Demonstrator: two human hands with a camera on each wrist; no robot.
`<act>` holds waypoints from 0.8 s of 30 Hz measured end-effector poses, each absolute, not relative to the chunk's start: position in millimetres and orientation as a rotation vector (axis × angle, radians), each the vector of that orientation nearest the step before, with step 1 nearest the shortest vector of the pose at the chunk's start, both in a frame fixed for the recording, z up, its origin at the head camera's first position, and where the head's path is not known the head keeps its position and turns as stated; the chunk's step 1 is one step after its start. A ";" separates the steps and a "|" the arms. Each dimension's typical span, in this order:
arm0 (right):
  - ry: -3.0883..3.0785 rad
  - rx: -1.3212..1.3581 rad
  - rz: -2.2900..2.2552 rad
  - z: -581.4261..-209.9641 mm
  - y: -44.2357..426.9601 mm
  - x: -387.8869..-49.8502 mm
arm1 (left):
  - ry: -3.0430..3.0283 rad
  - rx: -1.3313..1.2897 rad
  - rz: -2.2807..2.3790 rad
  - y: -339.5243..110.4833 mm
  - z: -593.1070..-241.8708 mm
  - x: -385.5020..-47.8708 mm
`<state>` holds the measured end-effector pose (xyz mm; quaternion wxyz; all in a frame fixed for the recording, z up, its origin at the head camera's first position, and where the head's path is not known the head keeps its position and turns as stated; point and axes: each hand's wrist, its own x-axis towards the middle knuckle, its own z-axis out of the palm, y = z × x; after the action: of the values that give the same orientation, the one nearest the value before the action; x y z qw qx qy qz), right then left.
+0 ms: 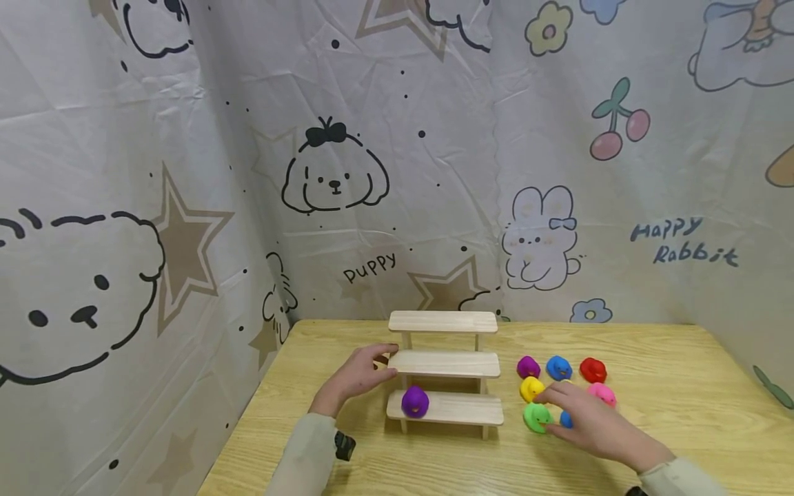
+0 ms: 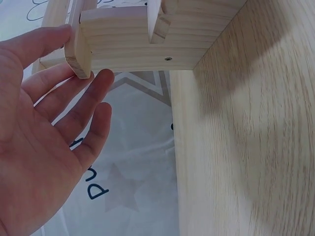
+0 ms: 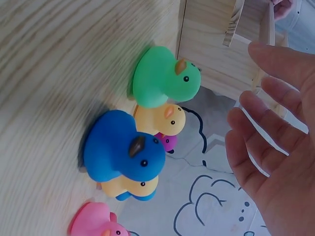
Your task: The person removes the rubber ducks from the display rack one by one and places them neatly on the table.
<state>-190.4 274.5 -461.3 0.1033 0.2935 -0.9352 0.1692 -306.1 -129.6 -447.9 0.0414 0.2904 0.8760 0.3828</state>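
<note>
My left hand (image 1: 355,379) pinches the left end of the middle board of a three-tier wooden stand (image 1: 443,363), its thumb and fingers on either side of the board (image 2: 78,54). On the lowest tier, at the left, sits a purple rubber duck (image 1: 415,401). Over the group of small ducks on the right hovers my right hand (image 1: 595,424), fingers loosely bent and holding nothing. Nearest to it are a green duck (image 1: 536,417) and a blue duck (image 3: 118,147), which the hand partly hides in the head view.
Behind these stand a yellow duck (image 1: 531,389), a purple duck (image 1: 528,366), another blue duck (image 1: 560,367), a red duck (image 1: 593,370) and a pink duck (image 1: 602,394). All rest on a wooden table (image 1: 657,365). A printed cloth (image 1: 434,179) hangs around it.
</note>
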 end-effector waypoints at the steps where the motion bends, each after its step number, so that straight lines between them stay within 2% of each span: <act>1: -2.754 0.870 0.501 -461.5 273.7 -190.4 | 2.680 0.888 1.172 -129.7 -447.7 -306.1; 17: -2.695 0.932 0.478 -465.3 259.7 -194.0 | 2.695 0.925 1.141 -130.0 -451.8 -310.2; 24: -2.735 0.927 0.486 -464.9 252.2 -196.3 | 2.682 0.864 1.158 -129.8 -452.7 -310.5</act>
<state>-196.3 252.2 -464.9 0.1065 0.3146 -0.9287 0.1649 -310.5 -129.8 -452.7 0.0477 0.2832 0.8794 0.3797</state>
